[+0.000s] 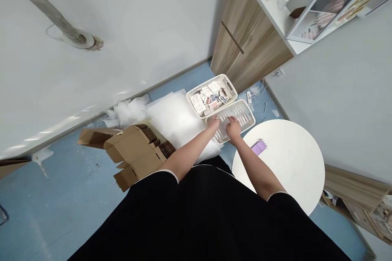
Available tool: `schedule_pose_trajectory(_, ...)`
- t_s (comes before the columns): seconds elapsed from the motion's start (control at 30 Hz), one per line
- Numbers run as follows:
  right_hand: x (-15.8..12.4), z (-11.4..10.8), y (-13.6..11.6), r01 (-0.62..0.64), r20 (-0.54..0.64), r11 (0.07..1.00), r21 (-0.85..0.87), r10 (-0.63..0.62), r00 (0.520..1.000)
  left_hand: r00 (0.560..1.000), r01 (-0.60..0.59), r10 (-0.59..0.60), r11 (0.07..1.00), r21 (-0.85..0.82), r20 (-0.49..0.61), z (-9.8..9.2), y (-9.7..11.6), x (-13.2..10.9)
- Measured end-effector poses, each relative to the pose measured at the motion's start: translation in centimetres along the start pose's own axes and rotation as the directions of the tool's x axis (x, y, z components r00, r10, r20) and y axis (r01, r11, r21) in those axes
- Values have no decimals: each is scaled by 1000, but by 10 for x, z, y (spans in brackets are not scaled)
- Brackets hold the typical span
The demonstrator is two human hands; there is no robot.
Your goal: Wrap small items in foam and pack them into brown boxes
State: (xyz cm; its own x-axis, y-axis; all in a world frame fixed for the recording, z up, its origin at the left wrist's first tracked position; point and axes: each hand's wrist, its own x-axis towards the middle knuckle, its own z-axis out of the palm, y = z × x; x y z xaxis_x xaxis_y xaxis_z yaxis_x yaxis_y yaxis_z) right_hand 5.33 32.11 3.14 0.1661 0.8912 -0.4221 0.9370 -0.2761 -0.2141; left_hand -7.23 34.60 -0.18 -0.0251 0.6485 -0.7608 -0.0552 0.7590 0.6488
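My left hand [214,122] and my right hand [234,127] are both over a white perforated plastic basket [252,122] that holds rows of clear plastic pieces [241,111]. Bent fingers of both hands reach in among these pieces, a short gap apart. Whatever lies in either hand's fingers is see-through or too small to make out. Touching this basket on its far side is a second white basket [230,84], filled with white cards and small packets [214,97].
Left of the baskets lie white foam sheets [174,114] and open cardboard boxes [137,151]. A round white table [294,159] with a phone [259,147] stands at the right. Behind are a wooden cabinet [245,32] and a power strip with cables [249,97].
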Motion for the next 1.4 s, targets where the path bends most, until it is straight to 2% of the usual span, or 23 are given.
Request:
schedule_pose_trajectory(0.07,4,-4,11,-31,-19,998,-45,31,999,983,-185,181,934,306,42,-2,-2,-6)
schedule_pose_trajectory(0.1,7,-5,15,-31,-8,998,-61,30,1000,956,-293,274,840,456,108,-4,-2,-9)
schedule_pose_trajectory(0.17,10,-5,21,-11,34,996,-85,14,999,860,-505,401,569,650,316,-5,-1,-12)
schedule_pose_trajectory(0.23,10,-2,22,15,70,994,-107,-7,998,776,-623,373,326,712,508,-5,0,-12)
schedule_pose_trajectory(0.27,9,0,22,26,82,993,-119,-16,997,755,-648,328,246,721,568,-4,1,-11)
schedule_pose_trajectory(0.37,1,5,21,67,106,987,-147,-52,993,752,-654,225,135,744,620,-7,-2,-8)
schedule_pose_trajectory(0.6,-8,7,32,152,82,977,-151,-141,987,759,-634,239,58,771,606,-21,-12,-18)
schedule_pose_trajectory(0.77,13,-8,33,114,-31,984,-135,-119,992,774,-619,211,51,784,598,-20,-9,-20)
schedule_pose_trajectory(0.97,55,-24,27,24,-50,991,-129,-30,998,771,-632,240,167,757,591,-19,-10,-19)
schedule_pose_trajectory(1.13,65,-26,19,32,-64,994,-109,-39,997,769,-637,261,251,729,583,-20,-14,-17)
schedule_pose_trajectory(1.2,65,-32,21,-55,-105,998,-8,54,993,767,-641,261,263,721,586,-19,-14,-15)
schedule_pose_trajectory(1.27,63,-42,28,-163,-128,965,207,192,973,762,-647,254,260,717,595,-16,-12,-13)
schedule_pose_trajectory(1.33,54,-55,37,-213,-90,838,503,295,951,747,-664,242,243,707,619,-11,-6,-11)
schedule_pose_trajectory(1.4,35,-69,48,-209,-13,624,753,331,944,705,-709,233,220,670,670,-6,0,-11)
